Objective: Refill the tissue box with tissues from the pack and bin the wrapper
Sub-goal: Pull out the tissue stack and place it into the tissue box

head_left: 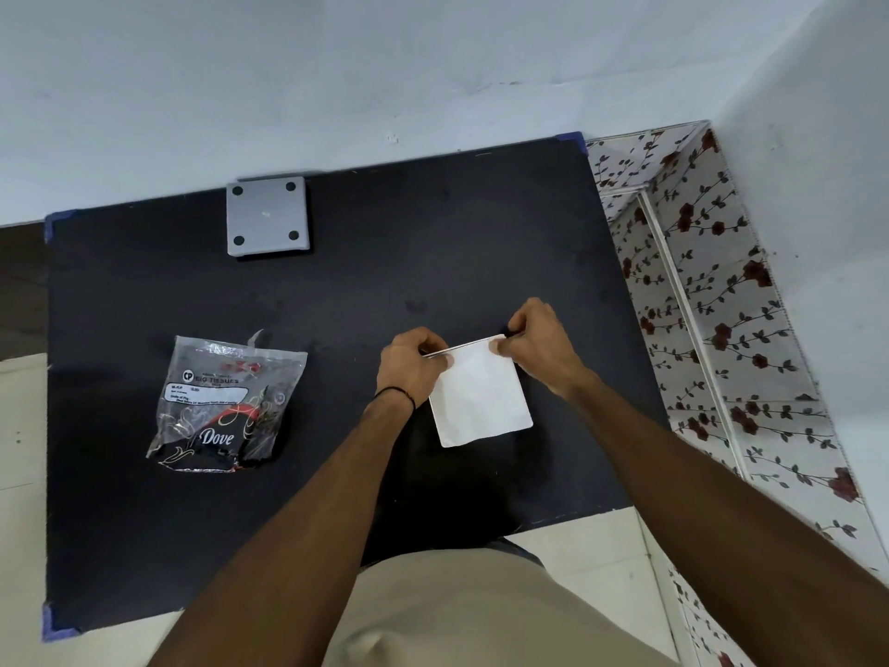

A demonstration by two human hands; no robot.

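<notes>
A white square stack of tissues (481, 402) lies on the black table (336, 291), right of centre. My left hand (413, 368) pinches its far left corner and my right hand (534, 349) pinches its far right corner, lifting that far edge slightly. The plastic tissue wrapper (223, 406), clear with red and black print, lies flattened on the table to the left, apart from both hands. A grey square tissue box (267, 216) with four dark round feet showing sits at the table's far edge.
A pale wall runs behind the table. A rose-patterned surface (721, 305) borders the table's right side. Pale floor tiles (19, 450) show on the left and near my body.
</notes>
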